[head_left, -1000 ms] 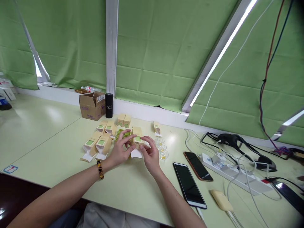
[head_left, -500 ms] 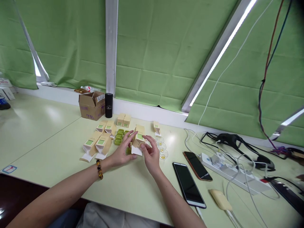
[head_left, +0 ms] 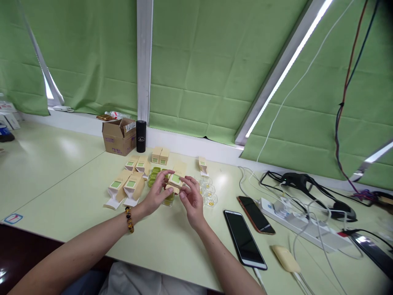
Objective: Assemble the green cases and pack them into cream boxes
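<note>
Between my two hands is a small beige carton (head_left: 179,168) with a green label, its flap end facing me. My left hand (head_left: 156,196) grips its left side, the thumb at the flap. On the other side, the fingers of my right hand (head_left: 193,201) are curled against the carton. Several small green containers (head_left: 152,179) stand behind my left hand, and part of another green one (head_left: 168,200) shows below the carton. Clear plastic cups (head_left: 210,200) with something yellow inside sit right of my right hand. Cartons with open flaps (head_left: 134,187) lie on the left.
Two closed cartons (head_left: 160,156) and a single carton (head_left: 202,165) stand farther back. A cardboard box (head_left: 119,138) and a black tumbler (head_left: 141,137) are near the wall. On the right lie two phones (head_left: 245,239), a power strip (head_left: 302,225), cables and a beige case (head_left: 285,258).
The carton has tipped and come slightly lower and left. Its white flap, hanging down before, is now turned up toward the opening. My left thumb has moved up to it.
</note>
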`<state>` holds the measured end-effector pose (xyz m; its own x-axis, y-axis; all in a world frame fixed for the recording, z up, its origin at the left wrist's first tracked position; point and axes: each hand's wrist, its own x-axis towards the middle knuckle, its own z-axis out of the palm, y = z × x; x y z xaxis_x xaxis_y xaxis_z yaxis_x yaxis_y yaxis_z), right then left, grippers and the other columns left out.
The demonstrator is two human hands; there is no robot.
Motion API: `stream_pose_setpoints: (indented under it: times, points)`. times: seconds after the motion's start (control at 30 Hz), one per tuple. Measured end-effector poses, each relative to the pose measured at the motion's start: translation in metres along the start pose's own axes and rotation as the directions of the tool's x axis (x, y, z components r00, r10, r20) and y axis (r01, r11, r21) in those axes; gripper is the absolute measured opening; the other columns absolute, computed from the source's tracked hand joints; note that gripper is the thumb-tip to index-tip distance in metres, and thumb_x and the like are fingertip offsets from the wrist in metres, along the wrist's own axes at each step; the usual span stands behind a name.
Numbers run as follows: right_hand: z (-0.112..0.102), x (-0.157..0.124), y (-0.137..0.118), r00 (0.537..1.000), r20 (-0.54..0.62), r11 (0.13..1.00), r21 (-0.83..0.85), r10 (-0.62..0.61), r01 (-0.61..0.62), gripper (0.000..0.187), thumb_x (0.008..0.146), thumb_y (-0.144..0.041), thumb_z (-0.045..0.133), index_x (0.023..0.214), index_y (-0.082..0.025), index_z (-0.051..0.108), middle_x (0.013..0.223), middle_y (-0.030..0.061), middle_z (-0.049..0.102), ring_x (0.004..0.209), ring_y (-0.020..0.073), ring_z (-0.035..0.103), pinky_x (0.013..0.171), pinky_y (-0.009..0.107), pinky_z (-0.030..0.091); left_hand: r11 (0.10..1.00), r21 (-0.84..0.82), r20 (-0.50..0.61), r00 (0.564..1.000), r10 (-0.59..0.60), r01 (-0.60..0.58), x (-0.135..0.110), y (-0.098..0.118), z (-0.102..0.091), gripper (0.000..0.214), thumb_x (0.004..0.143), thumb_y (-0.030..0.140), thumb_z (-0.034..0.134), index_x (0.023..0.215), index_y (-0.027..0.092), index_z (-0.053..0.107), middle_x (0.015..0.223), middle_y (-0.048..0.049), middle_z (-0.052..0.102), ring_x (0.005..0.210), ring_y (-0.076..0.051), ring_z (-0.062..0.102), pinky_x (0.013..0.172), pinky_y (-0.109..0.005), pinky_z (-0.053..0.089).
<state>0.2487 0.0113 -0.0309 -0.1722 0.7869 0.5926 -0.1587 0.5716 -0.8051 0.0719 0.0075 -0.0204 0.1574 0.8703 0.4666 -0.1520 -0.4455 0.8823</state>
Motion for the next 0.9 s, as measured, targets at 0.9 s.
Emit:
stream_pose_setpoints:
  times: [0.9]
  points:
    - [0.0021,0.0001,0.0045,0.999,-0.041,1.0,-0.008,0.013,-0.013,0.039,0.094,-0.04,0.076,0.131,-0.033,0.07,0.147,0.0099,0.041,0.092,0.0153,0.066,0.092,0.042,0.063,0.946,0.306,-0.097,0.984,0.147,-0.111,0.0009,0.0043,0.0038,0.036,0.099,0.045,0.066,0.129,0.026,0.057,0.135,-0.0098,0.051,0.104,-0.02,0.057,0.092,-0.035,0.049]
